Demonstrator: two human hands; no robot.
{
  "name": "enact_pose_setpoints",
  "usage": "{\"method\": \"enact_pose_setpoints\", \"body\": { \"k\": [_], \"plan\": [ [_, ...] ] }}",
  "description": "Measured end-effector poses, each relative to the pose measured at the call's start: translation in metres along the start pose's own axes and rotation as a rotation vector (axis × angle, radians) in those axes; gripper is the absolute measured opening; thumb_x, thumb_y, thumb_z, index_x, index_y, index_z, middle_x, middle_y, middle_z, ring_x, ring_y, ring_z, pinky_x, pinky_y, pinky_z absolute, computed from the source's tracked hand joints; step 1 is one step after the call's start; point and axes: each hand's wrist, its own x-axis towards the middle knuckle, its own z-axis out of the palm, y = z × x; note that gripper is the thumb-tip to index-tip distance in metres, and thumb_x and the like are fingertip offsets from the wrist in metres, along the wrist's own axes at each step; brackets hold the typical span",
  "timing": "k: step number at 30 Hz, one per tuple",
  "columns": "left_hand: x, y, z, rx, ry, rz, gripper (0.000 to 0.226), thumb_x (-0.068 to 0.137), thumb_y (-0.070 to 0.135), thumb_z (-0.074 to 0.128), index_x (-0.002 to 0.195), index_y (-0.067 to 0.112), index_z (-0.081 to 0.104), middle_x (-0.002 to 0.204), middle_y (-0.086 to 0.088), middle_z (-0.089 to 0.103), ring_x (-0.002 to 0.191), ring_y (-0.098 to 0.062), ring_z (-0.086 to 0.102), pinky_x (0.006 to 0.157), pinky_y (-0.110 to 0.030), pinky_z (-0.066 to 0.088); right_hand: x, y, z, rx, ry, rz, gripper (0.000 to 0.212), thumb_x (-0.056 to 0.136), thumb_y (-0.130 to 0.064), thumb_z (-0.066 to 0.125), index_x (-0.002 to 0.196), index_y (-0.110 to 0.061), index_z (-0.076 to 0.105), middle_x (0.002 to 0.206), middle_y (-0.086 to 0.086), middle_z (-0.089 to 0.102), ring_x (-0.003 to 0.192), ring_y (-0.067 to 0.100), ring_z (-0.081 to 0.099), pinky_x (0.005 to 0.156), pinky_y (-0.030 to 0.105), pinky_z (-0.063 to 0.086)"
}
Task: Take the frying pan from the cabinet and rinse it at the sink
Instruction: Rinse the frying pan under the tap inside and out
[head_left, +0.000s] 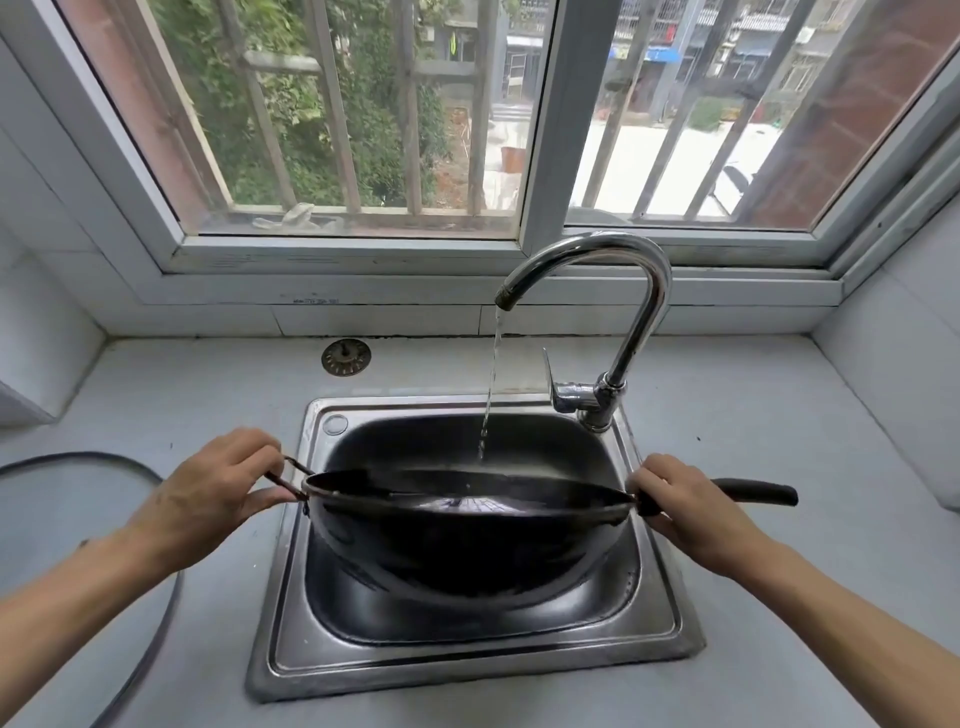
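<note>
Head view: both hands grip the frying pan (462, 525) under the faucet (597, 322) stream, left hand (208, 483) on its nine o'clock loop, right hand (680, 504) on its three o'clock handle.

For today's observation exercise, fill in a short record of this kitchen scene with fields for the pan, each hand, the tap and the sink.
pan: black frying pan held over the sink, tilted
left hand: grips the small loop handle
right hand: grips the long handle
tap: running, stream falls toward the pan
sink: steel, set in the counter
</note>
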Motion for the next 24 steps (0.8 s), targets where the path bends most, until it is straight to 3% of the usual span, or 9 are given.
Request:
{"method": "enact_pose_setpoints", "body": {
  "k": [6,13,21,24],
  "plan": [
    [-0.013,0.005,-0.001,0.236,0.034,0.154,0.038,0.091,0.046,0.051,0.074,0.013,0.057,0.089,-0.005,0.06,0.074,-0.027,0.055,0.072,-0.035,0.038,-0.002,-0.008,0.009,-0.078,0.038,0.005,0.046,0.064,0.0,0.076,0.098,-0.02,0.054,0.095,-0.001,0.055,0.081,0.025,0.052,0.056,0.039,0.045],
    [-0.017,0.004,0.001,0.337,0.015,0.096,0.037,0.087,0.047,0.051,0.073,0.013,0.058,0.095,-0.005,0.062,0.08,-0.027,0.053,0.073,-0.041,0.037,0.006,-0.02,0.013,-0.105,0.085,0.081,0.049,0.068,-0.003,0.077,0.103,-0.024,0.051,0.097,-0.003,0.058,0.082,0.024,0.056,0.064,0.033,0.035],
    [-0.02,0.016,0.005,0.285,-0.205,0.058,0.034,0.08,0.049,0.05,0.078,0.015,0.055,0.105,-0.006,0.06,0.094,-0.028,0.06,0.082,-0.04,0.039,0.005,-0.02,0.028,-0.079,-0.015,0.186,0.051,0.065,-0.002,0.074,0.1,-0.029,0.048,0.088,-0.008,0.05,0.08,0.021,0.052,0.066,0.032,0.033],
    [-0.024,0.022,0.01,0.255,-0.323,0.024,0.033,0.077,0.047,0.06,0.079,0.015,0.055,0.11,-0.006,0.061,0.1,-0.031,0.062,0.085,-0.04,0.038,0.001,-0.021,0.032,-0.035,-0.044,0.193,0.053,0.065,0.0,0.071,0.102,-0.03,0.047,0.091,-0.008,0.049,0.082,0.021,0.052,0.068,0.033,0.035]
  ]
}}
